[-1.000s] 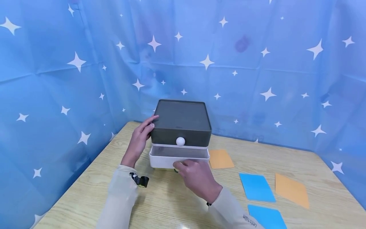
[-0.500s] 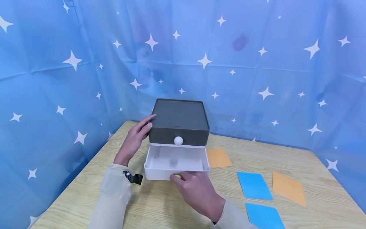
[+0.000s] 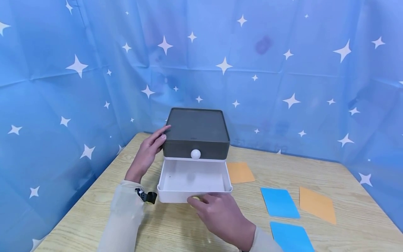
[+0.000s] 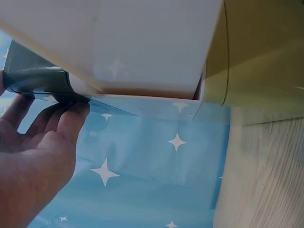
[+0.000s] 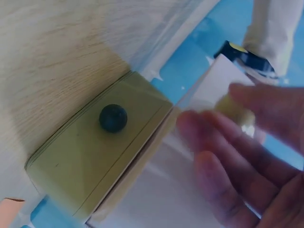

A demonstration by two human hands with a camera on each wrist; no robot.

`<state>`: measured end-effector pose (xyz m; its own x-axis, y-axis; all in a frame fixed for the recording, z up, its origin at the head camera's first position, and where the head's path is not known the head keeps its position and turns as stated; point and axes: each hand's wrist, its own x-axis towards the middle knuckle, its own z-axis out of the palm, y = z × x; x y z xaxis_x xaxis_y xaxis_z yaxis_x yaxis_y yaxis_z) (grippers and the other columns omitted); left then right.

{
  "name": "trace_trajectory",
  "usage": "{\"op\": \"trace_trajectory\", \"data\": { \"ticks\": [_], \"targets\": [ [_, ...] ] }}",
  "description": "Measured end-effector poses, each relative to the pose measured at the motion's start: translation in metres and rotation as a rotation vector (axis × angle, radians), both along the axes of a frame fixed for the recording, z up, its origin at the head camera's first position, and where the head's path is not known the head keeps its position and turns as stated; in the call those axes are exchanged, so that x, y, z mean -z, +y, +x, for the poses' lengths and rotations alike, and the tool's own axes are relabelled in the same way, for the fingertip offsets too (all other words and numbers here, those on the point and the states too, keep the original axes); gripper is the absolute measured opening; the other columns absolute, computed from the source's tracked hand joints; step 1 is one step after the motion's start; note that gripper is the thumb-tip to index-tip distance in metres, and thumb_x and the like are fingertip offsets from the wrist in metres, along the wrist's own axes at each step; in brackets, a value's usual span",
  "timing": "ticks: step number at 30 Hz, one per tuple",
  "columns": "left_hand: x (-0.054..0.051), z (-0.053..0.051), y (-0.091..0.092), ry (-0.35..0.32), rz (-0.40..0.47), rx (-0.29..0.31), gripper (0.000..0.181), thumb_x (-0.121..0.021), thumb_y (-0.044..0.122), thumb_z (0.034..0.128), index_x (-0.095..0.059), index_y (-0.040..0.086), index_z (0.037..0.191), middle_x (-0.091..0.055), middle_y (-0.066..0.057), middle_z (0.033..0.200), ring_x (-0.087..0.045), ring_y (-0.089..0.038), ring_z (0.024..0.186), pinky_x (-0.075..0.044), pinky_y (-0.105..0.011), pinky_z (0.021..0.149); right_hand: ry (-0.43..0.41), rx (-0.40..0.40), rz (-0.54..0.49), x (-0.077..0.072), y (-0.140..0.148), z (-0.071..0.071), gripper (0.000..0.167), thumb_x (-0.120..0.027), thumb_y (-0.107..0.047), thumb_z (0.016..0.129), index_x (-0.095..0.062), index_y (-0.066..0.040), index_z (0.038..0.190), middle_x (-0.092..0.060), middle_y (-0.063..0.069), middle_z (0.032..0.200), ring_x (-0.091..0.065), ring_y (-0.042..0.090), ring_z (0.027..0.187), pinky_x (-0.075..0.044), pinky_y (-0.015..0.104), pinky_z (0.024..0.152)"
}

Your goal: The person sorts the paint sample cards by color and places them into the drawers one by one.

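Observation:
A stacked drawer box (image 3: 196,124) with a dark grey top tier and a white knob (image 3: 195,154) stands on the table. Its middle white drawer (image 3: 174,196) is pulled out, showing its pale floor with a small dark speck. My right hand (image 3: 221,215) pinches the yellow drawer knob (image 5: 232,111), largely covered by thumb and fingers. On the box's upper left side rests my left hand (image 3: 145,155), its fingers extended along the edge. Under the white drawer, the right wrist view shows an olive-green drawer (image 5: 90,156) with a dark green knob (image 5: 113,118).
Orange paper (image 3: 240,172) lies just right of the box. Farther right on the wooden table (image 3: 176,231) are two blue sheets, one a blue sheet (image 3: 280,203) beside another orange sheet (image 3: 317,204). A blue star-patterned curtain (image 3: 252,87) hangs close behind and at the left.
My right hand has drawn the white drawer out toward me, most of it in the first half second. The left hand stays on the box's side. The head view has shifted slightly.

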<state>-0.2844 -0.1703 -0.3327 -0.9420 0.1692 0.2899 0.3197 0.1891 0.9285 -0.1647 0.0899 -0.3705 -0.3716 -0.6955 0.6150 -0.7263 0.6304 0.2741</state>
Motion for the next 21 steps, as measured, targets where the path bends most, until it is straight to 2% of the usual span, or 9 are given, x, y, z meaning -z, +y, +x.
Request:
{"op": "trace_trajectory", "data": {
  "ticks": [2, 5, 8, 10, 13, 16, 18, 20, 21],
  "targets": [
    [0.000, 0.000, 0.000, 0.000, 0.003, -0.002, 0.047, -0.041, 0.045, 0.1075, -0.042, 0.033, 0.153, -0.025, 0.010, 0.167, -0.025, -0.023, 0.156, -0.030, -0.052, 0.125, -0.006, -0.096, -0.060, -0.004, 0.008, 0.001, 0.025, -0.082, -0.020, 0.080, -0.072, -0.026, 0.103, -0.064, -0.012, 0.077, -0.058, 0.001, 0.066, -0.051, 0.017, 0.057],
    [0.001, -0.001, 0.001, 0.003, 0.010, -0.007, 0.047, -0.041, 0.044, 0.1077, -0.043, 0.032, 0.153, -0.026, 0.010, 0.167, -0.026, -0.023, 0.155, -0.030, -0.052, 0.125, 0.048, -0.317, -0.235, -0.011, 0.020, -0.003, 0.005, -0.070, -0.018, 0.093, -0.074, -0.017, 0.095, -0.063, -0.011, 0.069, -0.055, -0.001, 0.058, -0.044, 0.008, 0.054],
    [0.001, -0.001, 0.001, 0.010, 0.014, -0.013, 0.047, -0.041, 0.043, 0.1077, -0.043, 0.032, 0.153, -0.026, 0.009, 0.167, -0.027, -0.024, 0.155, -0.031, -0.052, 0.124, 0.123, -0.466, -0.422, -0.019, 0.034, -0.015, 0.026, -0.059, -0.017, 0.101, -0.073, -0.007, 0.081, -0.061, -0.006, 0.061, -0.052, -0.001, 0.050, -0.042, 0.006, 0.049],
    [0.001, -0.001, 0.002, 0.013, 0.018, -0.016, 0.046, -0.042, 0.042, 0.1077, -0.044, 0.031, 0.153, -0.027, 0.009, 0.166, -0.029, -0.024, 0.154, -0.031, -0.052, 0.124, 0.120, -0.478, -0.525, -0.023, 0.046, -0.027, 0.031, -0.058, -0.016, 0.101, -0.071, -0.003, 0.076, -0.061, -0.002, 0.059, -0.051, 0.000, 0.049, -0.043, 0.007, 0.049],
    [0.002, -0.001, 0.003, 0.015, 0.019, -0.016, 0.046, -0.041, 0.041, 0.1079, -0.044, 0.031, 0.152, -0.027, 0.009, 0.166, -0.030, -0.024, 0.154, -0.031, -0.053, 0.124, 0.009, -0.368, -0.681, -0.023, 0.069, -0.048, 0.022, -0.062, -0.007, 0.097, -0.070, -0.001, 0.077, -0.062, 0.003, 0.061, -0.052, 0.002, 0.052, -0.046, 0.011, 0.051],
    [0.003, 0.000, 0.004, 0.016, 0.016, -0.021, 0.045, -0.041, 0.042, 0.1080, -0.044, 0.032, 0.152, -0.027, 0.009, 0.166, -0.030, -0.024, 0.154, -0.031, -0.054, 0.124, -0.191, -0.099, -0.807, -0.018, 0.088, -0.072, 0.010, -0.066, -0.003, 0.093, -0.073, -0.003, 0.085, -0.066, 0.005, 0.066, -0.057, 0.005, 0.059, -0.049, 0.014, 0.055],
    [0.003, 0.000, 0.005, 0.019, 0.014, -0.031, 0.045, -0.040, 0.043, 0.1079, -0.045, 0.033, 0.152, -0.028, 0.009, 0.166, -0.030, -0.024, 0.154, -0.031, -0.054, 0.124, -0.374, 0.130, -0.782, -0.012, 0.096, -0.089, 0.007, -0.066, -0.007, 0.093, -0.071, -0.004, 0.098, -0.070, 0.007, 0.076, -0.063, 0.011, 0.068, -0.053, 0.020, 0.061],
    [0.004, 0.000, 0.005, 0.019, 0.015, -0.041, 0.045, -0.040, 0.044, 0.1077, -0.045, 0.034, 0.151, -0.028, 0.009, 0.166, -0.029, -0.024, 0.154, -0.031, -0.055, 0.124, -0.551, 0.348, -0.658, -0.004, 0.101, -0.105, 0.024, -0.066, -0.019, 0.096, -0.067, -0.004, 0.114, -0.073, 0.013, 0.092, -0.068, 0.022, 0.082, -0.058, 0.031, 0.069],
    [0.005, 0.000, 0.005, 0.019, 0.018, -0.045, 0.044, -0.040, 0.044, 0.1076, -0.046, 0.034, 0.151, -0.029, 0.009, 0.166, -0.030, -0.024, 0.154, -0.031, -0.055, 0.124, -0.631, 0.426, -0.583, 0.001, 0.103, -0.113, 0.034, -0.065, -0.024, 0.097, -0.063, -0.003, 0.123, -0.073, 0.017, 0.102, -0.069, 0.028, 0.090, -0.059, 0.037, 0.074]
  ]
}}
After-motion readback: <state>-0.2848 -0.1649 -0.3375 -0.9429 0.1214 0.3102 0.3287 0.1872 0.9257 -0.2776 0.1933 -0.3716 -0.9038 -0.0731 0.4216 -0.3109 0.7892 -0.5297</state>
